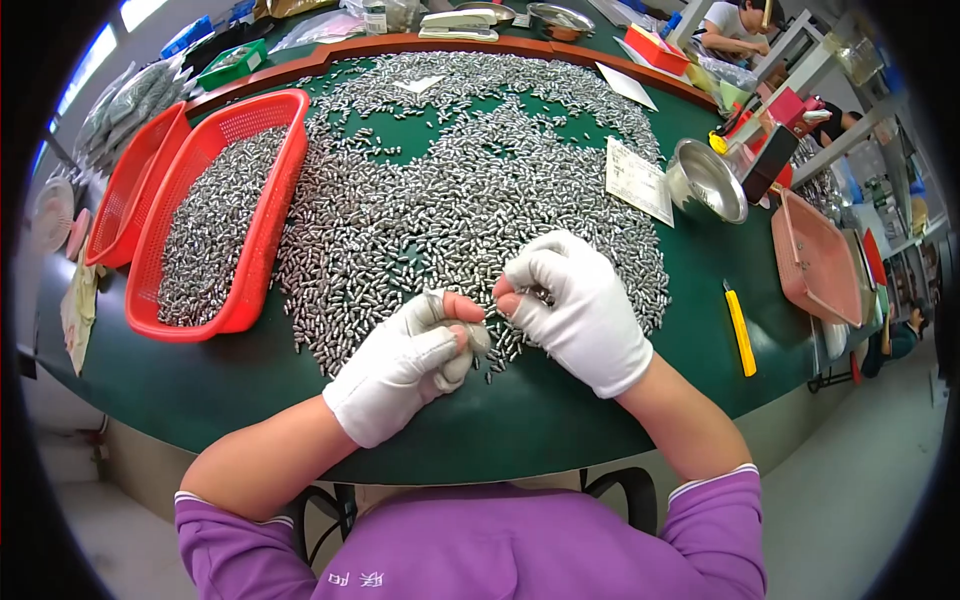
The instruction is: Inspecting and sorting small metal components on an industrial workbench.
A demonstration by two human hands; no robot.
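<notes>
A wide heap of small silver metal pieces (450, 200) covers the green table (560, 410). My left hand (405, 365), in a white glove with bare fingertips, is curled near the heap's front edge and holds some of the pieces in its palm. My right hand (575, 305), gloved the same way, rests on the heap just to the right. Its bare thumb and forefinger pinch a single small metal piece (490, 313) close to my left thumb.
A red mesh basket (262, 235) full of the same pieces stands at the left, with an empty red basket (125, 190) beside it. A steel bowl (705, 180), paper slips, a yellow utility knife (740, 335) and a pink tray (815, 260) lie at the right. Other people work at the far right.
</notes>
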